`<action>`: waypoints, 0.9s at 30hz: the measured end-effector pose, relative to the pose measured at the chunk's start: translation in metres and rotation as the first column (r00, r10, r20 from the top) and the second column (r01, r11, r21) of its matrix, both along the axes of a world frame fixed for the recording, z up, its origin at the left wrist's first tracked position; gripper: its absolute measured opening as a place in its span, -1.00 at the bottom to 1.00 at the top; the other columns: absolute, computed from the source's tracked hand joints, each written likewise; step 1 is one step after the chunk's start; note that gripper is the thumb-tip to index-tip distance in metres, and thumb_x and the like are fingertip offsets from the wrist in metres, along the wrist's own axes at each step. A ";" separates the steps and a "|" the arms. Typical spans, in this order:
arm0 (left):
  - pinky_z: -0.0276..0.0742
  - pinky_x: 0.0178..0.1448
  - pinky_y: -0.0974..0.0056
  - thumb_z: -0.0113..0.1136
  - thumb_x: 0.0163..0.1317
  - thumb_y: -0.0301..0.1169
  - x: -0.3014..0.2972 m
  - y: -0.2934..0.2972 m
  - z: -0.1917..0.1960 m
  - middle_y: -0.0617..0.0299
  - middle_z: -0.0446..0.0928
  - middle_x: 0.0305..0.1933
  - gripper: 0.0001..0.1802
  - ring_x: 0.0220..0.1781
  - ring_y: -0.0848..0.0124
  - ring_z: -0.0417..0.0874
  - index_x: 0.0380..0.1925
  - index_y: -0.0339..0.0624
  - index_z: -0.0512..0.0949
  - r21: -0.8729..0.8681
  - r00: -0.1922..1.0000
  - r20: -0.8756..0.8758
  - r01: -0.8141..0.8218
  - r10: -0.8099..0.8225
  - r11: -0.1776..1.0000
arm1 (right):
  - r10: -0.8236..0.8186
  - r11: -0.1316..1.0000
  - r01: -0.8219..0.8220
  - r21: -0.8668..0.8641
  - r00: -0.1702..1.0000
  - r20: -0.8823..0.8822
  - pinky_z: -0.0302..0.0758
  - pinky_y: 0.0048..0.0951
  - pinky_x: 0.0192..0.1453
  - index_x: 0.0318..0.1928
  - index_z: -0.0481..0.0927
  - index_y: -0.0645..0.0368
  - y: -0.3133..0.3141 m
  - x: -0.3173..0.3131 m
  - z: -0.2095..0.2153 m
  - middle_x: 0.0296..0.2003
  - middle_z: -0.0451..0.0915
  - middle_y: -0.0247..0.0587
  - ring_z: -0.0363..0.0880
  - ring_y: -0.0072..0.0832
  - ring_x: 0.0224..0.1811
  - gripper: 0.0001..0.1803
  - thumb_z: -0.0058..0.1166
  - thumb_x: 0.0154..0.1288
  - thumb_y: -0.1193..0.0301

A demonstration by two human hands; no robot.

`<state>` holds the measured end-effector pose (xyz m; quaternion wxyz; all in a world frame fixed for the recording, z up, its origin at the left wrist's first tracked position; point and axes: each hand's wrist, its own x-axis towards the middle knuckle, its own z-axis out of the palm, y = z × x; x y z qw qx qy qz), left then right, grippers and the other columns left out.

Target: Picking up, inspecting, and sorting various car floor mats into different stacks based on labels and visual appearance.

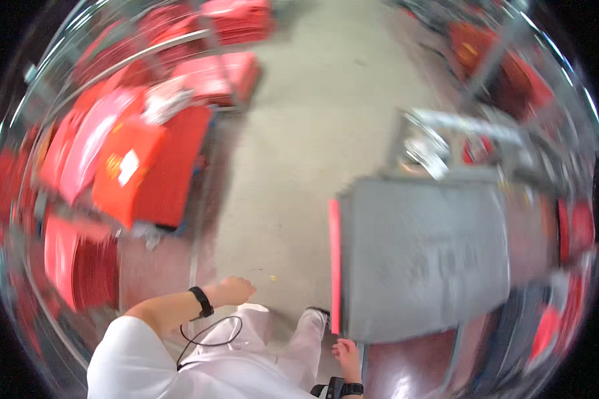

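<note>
My left hand (231, 290) hangs over the floor in front of my legs, its fingers curled into a loose fist with nothing visible in it. A black band is on that wrist, and a thin black cable loops below the forearm. My right hand (345, 350) is low beside my leg, just below the near left corner of a large grey mat (426, 259). Its fingers are loosely bent and slightly apart, with nothing seen in them; blur hides whether they touch the mat. A bright pink-red strip (335, 266) runs along the mat's left edge.
At left, racks hold stacks of red mats (170, 166), with an orange-red piece (128, 169) on top. Behind the grey mat stands a tray (469, 123) with shiny wrapped items. More red goods (502, 70) sit on a rack at far right. A grey floor aisle (313, 120) runs between.
</note>
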<state>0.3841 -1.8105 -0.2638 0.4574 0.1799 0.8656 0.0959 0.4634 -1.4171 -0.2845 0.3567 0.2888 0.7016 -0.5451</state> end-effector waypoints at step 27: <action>0.39 -0.02 0.08 -0.07 0.04 -0.34 0.052 -0.474 -0.048 -0.05 0.40 -0.06 -0.68 -0.02 0.06 0.42 -0.22 -0.29 0.43 0.247 -0.005 -0.290 -0.967 0.957 0.069 | 0.828 0.261 -0.965 -0.006 0.227 -0.513 0.34 -0.67 -0.52 -0.24 0.47 0.22 -0.799 -0.352 -0.087 -0.45 0.54 -0.32 0.46 -0.67 -0.49 -0.82 -0.11 0.21 0.41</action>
